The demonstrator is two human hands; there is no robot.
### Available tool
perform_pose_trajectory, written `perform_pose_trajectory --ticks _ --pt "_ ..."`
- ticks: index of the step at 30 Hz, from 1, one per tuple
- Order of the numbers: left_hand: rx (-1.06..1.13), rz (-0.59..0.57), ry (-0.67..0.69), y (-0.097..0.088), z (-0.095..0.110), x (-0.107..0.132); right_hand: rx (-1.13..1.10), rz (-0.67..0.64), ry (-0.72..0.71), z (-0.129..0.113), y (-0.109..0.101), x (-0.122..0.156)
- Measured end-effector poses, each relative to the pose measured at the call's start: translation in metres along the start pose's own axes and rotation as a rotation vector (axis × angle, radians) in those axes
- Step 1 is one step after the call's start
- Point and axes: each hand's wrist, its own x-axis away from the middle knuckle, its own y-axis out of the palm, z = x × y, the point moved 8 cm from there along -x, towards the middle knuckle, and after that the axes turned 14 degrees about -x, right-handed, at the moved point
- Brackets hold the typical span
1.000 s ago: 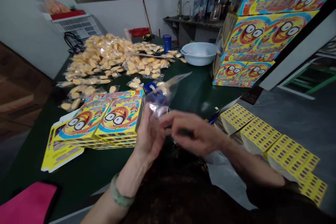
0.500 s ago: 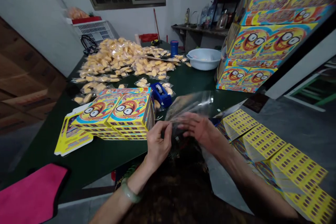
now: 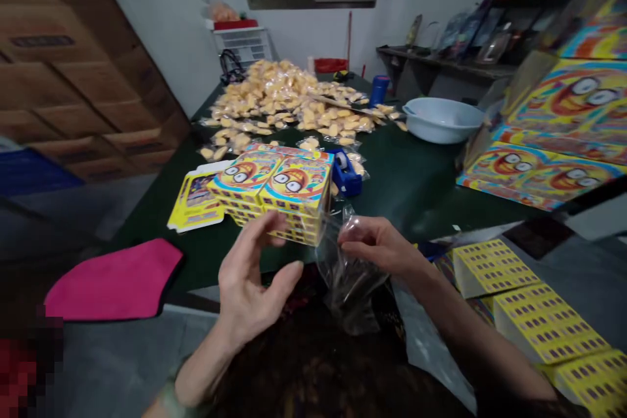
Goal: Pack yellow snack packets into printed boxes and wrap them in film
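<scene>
My right hand (image 3: pixel 379 247) pinches the top of a clear plastic bag (image 3: pixel 349 281) that hangs down over my lap. My left hand (image 3: pixel 252 274) is beside it with fingers spread, holding nothing, just in front of a stack of flat yellow cartoon-face boxes (image 3: pixel 274 189) on the dark green table (image 3: pixel 416 189). A blue tape dispenser (image 3: pixel 347 172) stands just behind the stack.
A big heap of bagged yellow snacks (image 3: pixel 289 95) covers the table's far side, with a pale blue basin (image 3: pixel 441 119) to its right. Large colourful cartons (image 3: pixel 553 144) stand at right; folded yellow boxes (image 3: pixel 519 294) lie at lower right. A pink cloth (image 3: pixel 115 281) lies at left.
My left hand has let go of the bag and opened. The bag, held up by both hands before, now hangs from my right hand. The view has swung to the left.
</scene>
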Motion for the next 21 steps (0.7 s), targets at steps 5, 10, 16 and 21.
perform_pose_trajectory --ticks 5,10,16,21 --pt "0.226 -0.085 -0.136 -0.007 -0.007 -0.018 0.101 -0.213 -0.064 -0.012 0.052 -0.022" --pt "0.317 0.082 -0.183 -0.036 -0.032 -0.013 0.157 0.077 -0.300 -0.032 0.053 -0.035" --pt "0.421 0.120 -0.401 -0.059 -0.063 0.004 0.303 0.305 -0.587 -0.040 0.053 -0.028" --pt "0.453 0.187 -0.492 -0.072 -0.070 0.007 0.578 0.323 -0.633 -0.039 0.063 -0.025"
